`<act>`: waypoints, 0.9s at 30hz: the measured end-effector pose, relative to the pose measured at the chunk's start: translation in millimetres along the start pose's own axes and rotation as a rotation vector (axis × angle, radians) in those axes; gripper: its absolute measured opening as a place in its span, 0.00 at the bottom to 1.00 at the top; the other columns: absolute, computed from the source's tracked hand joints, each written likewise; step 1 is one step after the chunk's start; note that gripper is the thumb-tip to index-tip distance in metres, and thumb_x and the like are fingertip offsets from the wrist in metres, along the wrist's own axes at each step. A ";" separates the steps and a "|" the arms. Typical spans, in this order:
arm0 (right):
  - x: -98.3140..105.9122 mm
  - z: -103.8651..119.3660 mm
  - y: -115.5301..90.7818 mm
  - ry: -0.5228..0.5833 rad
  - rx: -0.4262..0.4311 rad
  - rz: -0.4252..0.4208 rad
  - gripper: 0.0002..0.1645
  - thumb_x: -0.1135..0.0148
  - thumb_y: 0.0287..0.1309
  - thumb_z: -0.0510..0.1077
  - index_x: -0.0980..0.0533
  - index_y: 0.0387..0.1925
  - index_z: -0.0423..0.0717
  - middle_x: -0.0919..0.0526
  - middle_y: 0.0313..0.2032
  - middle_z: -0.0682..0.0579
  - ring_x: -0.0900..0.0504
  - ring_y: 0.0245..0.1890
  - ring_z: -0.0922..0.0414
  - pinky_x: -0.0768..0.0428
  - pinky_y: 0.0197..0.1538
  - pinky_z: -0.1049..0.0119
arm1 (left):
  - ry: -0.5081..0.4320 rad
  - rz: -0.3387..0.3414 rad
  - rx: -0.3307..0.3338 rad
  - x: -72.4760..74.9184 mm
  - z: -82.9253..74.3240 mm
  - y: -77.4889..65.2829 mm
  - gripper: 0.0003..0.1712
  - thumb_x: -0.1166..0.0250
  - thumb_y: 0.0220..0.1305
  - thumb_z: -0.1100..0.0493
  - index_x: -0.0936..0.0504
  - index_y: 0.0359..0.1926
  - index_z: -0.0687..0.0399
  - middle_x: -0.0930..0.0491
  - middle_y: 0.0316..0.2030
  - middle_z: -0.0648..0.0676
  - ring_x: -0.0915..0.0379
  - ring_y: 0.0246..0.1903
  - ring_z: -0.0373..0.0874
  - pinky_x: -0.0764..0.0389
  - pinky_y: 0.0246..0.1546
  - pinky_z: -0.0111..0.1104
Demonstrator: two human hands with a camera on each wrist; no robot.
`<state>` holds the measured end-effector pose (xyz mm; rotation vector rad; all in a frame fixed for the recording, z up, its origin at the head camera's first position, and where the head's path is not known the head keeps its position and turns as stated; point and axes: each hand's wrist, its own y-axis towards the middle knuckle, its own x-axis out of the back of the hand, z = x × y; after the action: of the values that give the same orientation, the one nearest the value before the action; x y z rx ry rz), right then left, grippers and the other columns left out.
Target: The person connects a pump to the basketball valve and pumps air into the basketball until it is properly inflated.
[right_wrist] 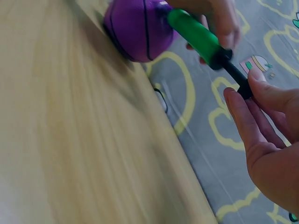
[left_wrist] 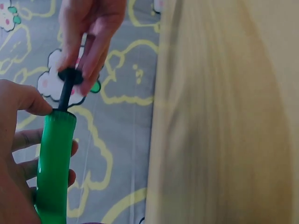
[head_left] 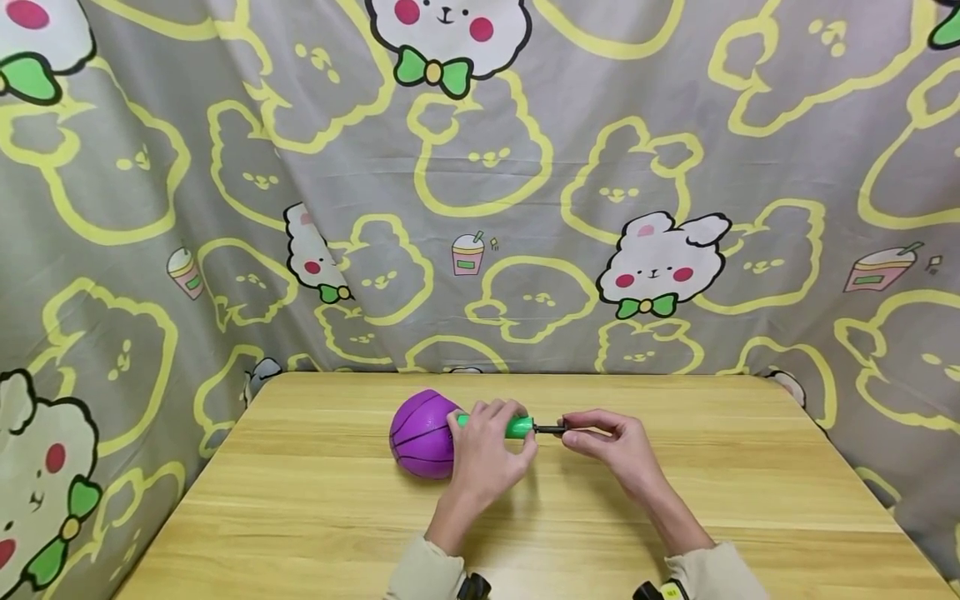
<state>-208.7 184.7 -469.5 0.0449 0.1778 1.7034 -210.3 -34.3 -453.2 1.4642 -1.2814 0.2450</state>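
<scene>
A purple ball point(head_left: 422, 435) with black seam lines sits left of centre on the wooden table. My left hand point(head_left: 487, 450) grips the green barrel of a hand pump point(head_left: 519, 427), its fingers curled round it. One end of the pump points at the ball; whether a needle goes in there is hidden. From the other end a black rod sticks partly out, and my right hand point(head_left: 611, 442) pinches the black handle point(right_wrist: 245, 88) at its tip between thumb and fingers. In the left wrist view the green barrel point(left_wrist: 56, 163) stands upright with the rod above it.
The pale wooden table point(head_left: 300, 533) reaches back to a grey curtain point(head_left: 525, 175) printed with yellow outlines and white cartoon animals. The curtain also hangs along the left and right sides. Dark straps with devices sit at both sleeve cuffs.
</scene>
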 end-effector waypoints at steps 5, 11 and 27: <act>-9.2 -1.2 -0.3 -0.003 -0.023 0.018 0.22 0.28 0.58 0.32 0.22 0.53 0.24 0.18 0.53 0.32 0.12 0.48 0.53 0.16 0.51 0.58 | 0.010 0.020 -0.002 -2.7 -3.7 -1.8 0.11 0.32 0.57 0.46 0.17 0.41 0.39 0.16 0.39 0.42 0.24 0.41 0.43 0.37 0.50 0.55; -7.5 2.4 -1.1 -0.048 -0.005 0.062 0.24 0.28 0.59 0.36 0.23 0.54 0.26 0.18 0.53 0.34 0.13 0.50 0.50 0.16 0.51 0.58 | 0.001 -0.008 -0.014 -1.6 -1.4 -0.9 0.11 0.31 0.53 0.46 0.17 0.39 0.38 0.18 0.37 0.40 0.24 0.39 0.41 0.36 0.49 0.53; 37.4 17.0 -3.4 -0.064 -0.007 0.054 0.25 0.31 0.62 0.34 0.25 0.57 0.26 0.17 0.51 0.41 0.12 0.48 0.52 0.17 0.53 0.59 | -0.037 -0.060 0.043 12.1 19.5 6.3 0.11 0.30 0.53 0.48 0.17 0.39 0.40 0.16 0.38 0.41 0.25 0.40 0.42 0.38 0.48 0.53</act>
<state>-208.4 223.6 -456.0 0.0998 0.1240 1.7538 -219.8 -55.4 -447.8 1.5480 -1.2666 0.2071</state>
